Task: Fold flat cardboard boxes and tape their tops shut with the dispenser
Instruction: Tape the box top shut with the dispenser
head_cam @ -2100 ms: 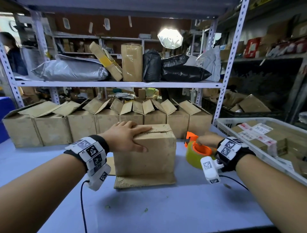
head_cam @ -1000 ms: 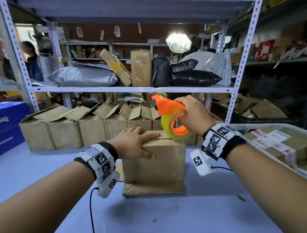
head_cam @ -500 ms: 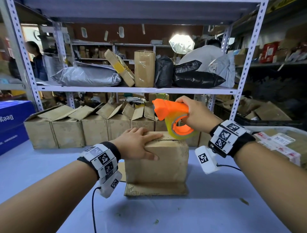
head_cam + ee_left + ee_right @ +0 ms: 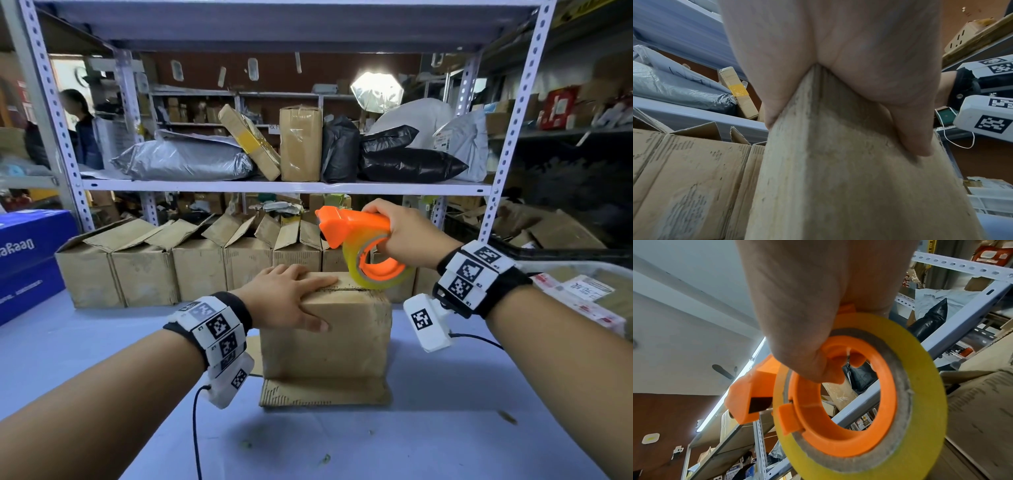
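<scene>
Head view shows the cardboard box (image 4: 325, 337) standing mid-tabletop (image 4: 428, 442), its closed top pressed by the left hand (image 4: 284, 299), fingers straight and thumb down the near face. The right hand (image 4: 406, 234) has its grip curled round the orange tape dispenser (image 4: 356, 236), whose yellow tape roll (image 4: 380, 279) touches the top's far right edge.

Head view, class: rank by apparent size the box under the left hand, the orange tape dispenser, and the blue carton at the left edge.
1. Box, though nearest the camera.
2. Tape dispenser and blue carton: unsure; the carton is cropped.
</scene>
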Demonstrator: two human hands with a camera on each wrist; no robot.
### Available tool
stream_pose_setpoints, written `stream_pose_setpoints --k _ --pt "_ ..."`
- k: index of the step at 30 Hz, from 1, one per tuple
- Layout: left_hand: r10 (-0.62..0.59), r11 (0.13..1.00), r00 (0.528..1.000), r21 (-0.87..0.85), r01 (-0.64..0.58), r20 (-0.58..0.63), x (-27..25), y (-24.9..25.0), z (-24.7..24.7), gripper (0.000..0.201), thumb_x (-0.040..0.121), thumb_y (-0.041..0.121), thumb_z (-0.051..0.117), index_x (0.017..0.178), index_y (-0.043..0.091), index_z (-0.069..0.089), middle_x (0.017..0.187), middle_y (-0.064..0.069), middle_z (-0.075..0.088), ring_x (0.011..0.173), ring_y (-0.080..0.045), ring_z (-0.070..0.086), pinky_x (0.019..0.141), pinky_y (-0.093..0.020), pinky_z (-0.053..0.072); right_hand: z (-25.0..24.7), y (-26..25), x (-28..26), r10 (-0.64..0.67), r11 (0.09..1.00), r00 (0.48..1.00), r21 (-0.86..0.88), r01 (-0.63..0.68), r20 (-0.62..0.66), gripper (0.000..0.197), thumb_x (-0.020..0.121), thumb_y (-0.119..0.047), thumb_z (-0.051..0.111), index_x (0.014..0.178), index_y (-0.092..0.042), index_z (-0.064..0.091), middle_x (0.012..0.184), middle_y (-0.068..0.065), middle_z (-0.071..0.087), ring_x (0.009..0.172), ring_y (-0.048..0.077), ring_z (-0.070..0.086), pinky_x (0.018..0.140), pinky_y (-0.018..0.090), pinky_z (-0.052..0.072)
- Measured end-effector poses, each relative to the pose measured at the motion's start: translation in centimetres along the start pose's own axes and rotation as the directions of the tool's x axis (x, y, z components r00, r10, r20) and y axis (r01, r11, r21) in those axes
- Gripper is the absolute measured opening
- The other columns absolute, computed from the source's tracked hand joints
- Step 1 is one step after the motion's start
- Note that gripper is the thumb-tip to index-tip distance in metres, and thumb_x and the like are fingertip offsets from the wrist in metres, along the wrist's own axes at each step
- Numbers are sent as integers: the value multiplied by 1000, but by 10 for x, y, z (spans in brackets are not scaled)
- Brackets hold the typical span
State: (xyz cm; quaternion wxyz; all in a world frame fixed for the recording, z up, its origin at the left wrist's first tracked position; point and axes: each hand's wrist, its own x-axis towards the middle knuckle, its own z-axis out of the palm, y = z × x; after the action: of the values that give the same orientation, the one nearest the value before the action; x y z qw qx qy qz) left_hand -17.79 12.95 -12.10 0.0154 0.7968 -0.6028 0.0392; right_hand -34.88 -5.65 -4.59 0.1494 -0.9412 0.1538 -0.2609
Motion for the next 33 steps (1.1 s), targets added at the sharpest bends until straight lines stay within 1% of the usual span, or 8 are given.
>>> stream_pose_setpoints --k 7,10,12,15,19,22,26,33 --pt "3 1000 1000 -11 -3 10 1 -1 -1 89 76 85 54 150 62 10 157 3 26 144 -26 21 119 -46 17 1 -1 -2 31 1000 1000 1 -31 -1 49 82 -3 60 116 -37 53 82 -14 59 70 2 56 53 17 35" --pt "6 970 999 -244 4 42 -1 -3 -11 85 78 81 54 152 47 33 160 3 28 149 -23 19 122 -47 14 1 -1 -1 34 999 999 -8 -34 22 51 81 -2 61 118 -36 53 86 -12 61 73 5 58 54 19 37" --pt "-59 801 997 -599 20 -46 -4 -4 -21 77 80 77 55 142 31 56 155 5 41 144 -17 36 120 -43 28 1 -2 -1 31 1000 999 -8 -30 34 53 80 1 61 119 -34 53 88 -8 63 75 10 60 55 22 39" --pt "-300 528 943 -849 39 -144 -8 -5 -35 64 90 72 40 116 24 73 129 7 67 114 -11 63 93 -29 49 3 -2 -1 25 1000 1000 -3 -25 20 55 78 2 60 119 -33 54 88 -8 62 77 12 60 57 24 40" --pt "-282 19 948 -987 158 146 -8 -2 -48 81 82 82 48 112 12 74 111 -2 76 83 -14 71 64 -30 58 5 -3 -2 23 1000 1000 -6 -23 7 55 77 2 60 117 -35 54 89 -8 63 77 12 61 58 26 42" --pt "-224 -96 951 -976 194 211 -7 7 -52 60 90 66 57 112 13 72 112 -2 76 71 -8 64 56 -21 53 6 -4 -2 10 1000 1000 -15 -10 1 56 75 2 59 114 -38 53 87 -12 60 76 11 59 58 26 41" --pt "-246 -228 933 -951 209 264 -7 14 -53 27 93 45 65 95 18 69 93 1 76 61 -6 60 49 -18 50 7 -4 -1 5 1000 1000 -20 -5 -5 55 75 3 59 116 -34 55 89 -11 60 80 12 60 62 28 45" --pt "-260 -298 923 -933 203 284 -7 14 -53 21 95 34 65 88 15 71 77 5 73 60 -4 60 47 -16 49 10 -3 -3 -6 1000 1000 -4 6 -29 51 79 -2 61 118 -35 55 93 -10 62 85 15 60 69 30 48"
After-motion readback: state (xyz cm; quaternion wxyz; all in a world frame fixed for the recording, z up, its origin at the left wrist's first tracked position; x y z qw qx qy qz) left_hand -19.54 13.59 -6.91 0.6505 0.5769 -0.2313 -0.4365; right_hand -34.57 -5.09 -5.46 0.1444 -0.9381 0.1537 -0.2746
